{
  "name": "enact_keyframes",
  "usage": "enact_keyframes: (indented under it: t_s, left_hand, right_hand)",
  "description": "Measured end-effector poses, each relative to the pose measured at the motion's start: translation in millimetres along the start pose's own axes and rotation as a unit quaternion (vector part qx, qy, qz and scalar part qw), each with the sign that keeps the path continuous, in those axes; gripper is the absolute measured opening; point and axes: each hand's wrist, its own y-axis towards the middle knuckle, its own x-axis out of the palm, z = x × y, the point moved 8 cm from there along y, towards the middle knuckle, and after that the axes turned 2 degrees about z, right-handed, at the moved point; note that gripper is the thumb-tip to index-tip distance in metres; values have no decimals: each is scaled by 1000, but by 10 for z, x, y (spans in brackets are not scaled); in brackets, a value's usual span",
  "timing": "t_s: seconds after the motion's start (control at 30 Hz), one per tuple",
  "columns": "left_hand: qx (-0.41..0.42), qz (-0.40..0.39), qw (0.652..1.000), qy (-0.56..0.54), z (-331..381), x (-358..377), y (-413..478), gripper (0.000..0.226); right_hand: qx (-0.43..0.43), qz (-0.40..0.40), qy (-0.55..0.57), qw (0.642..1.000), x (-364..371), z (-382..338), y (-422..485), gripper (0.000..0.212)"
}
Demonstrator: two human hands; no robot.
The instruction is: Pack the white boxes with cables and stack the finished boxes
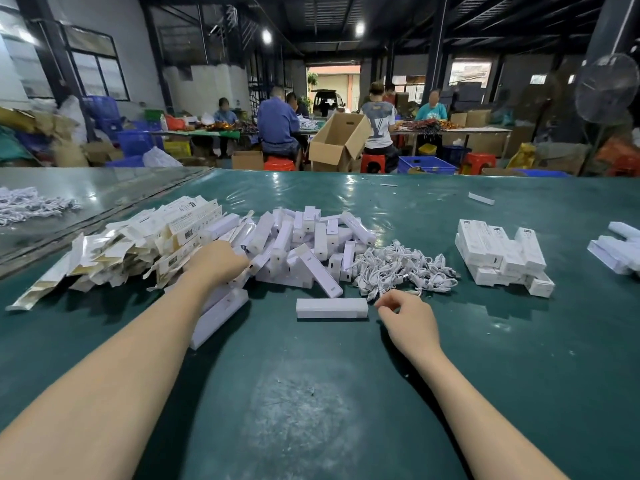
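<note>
Dark steel-beamed ceiling (346,15) with 2 round white lamps (266,36); black-framed glass window (93,69) at left; red plastic stools (373,162) behind.

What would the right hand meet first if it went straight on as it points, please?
Probably the white cable pile, just ahead of the right hand; depth is unclear.

The left hand's (216,263) fingers were buried out of sight in the heap of small white cardboard boxes (311,244), so no grasp could be told. The right hand's (407,317) curled fingertips hid whether they pinched the tangle of white cables (398,268). The far-right white boxes (616,251) were cut off by the edge. Print on the flattened white-and-gold cartons (138,244) was too small to read.
</note>
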Motion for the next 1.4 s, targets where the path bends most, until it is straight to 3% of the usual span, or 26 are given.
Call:
enact_keyframes:
  t_s: [0.13, 0.23, 0.37, 0.43, 0.5, 0.53, 0.63, 0.7, 0.77, 0.8, 0.93, 1.07, 1.23, 1.4]
  left_hand:
    - [-7, 152, 979, -137, 28, -211, -123, 14]
    - [-23, 281, 918, -279, -15, -403, -352, 30]
    - [-33, 390, 819, -421, -7, -566, -731, 22]
    - [-7, 361, 789, -498, 119, -465, -886, 22]
    - [68, 331, 793, -507, 377, -344, -1135, 26]
    - [129, 330, 801, -482, 545, -310, -1293, 25]
    - [316, 290, 825, -368, 1057, -128, -1649, 13]
    - [356, 147, 844, -374, 1244, 102, -1641, 15]
    - [351, 40, 855, -381, 1282, 311, -1603, 18]
    - [344, 24, 858, -381, 1262, 358, -1592, 17]
    - [300, -4, 843, -446, 1159, 387, -1526, 22]
    - [213, -60, 842, -492, 1083, 500, -1429, 29]
    - [142, -134, 786, -587, 1122, 620, -1414, 17]
    - [44, -232, 709, -664, 1157, 779, -1472, 11]
  right_hand:
    - [7, 1, 0, 1000, -1, -1, -4, 21]
    - [9, 3, 3, 1000, 0, 0, -8, 23]
    - [1, 13, 29, 999, -11, -14, -20, 23]
    - [-11, 12, 96, 995, -2, -55, -19, 18]
    - [10, -15, 214, 977, 44, -106, -42, 8]
    - [38, -42, 294, 954, 90, -123, -63, 8]
    - [115, -136, 508, 843, 221, -187, -131, 22]
    - [130, -139, 550, 813, 179, -161, -123, 31]
    - [161, -88, 567, 803, 109, -27, -86, 11]
    - [171, -69, 565, 804, 90, 31, -76, 7]
    - [164, -56, 551, 816, 93, 67, -58, 11]
    - [164, -54, 609, 774, 112, 47, -61, 13]
    - [136, -97, 682, 712, 127, -69, -75, 14]
    - [102, -110, 680, 717, 109, -97, -60, 13]
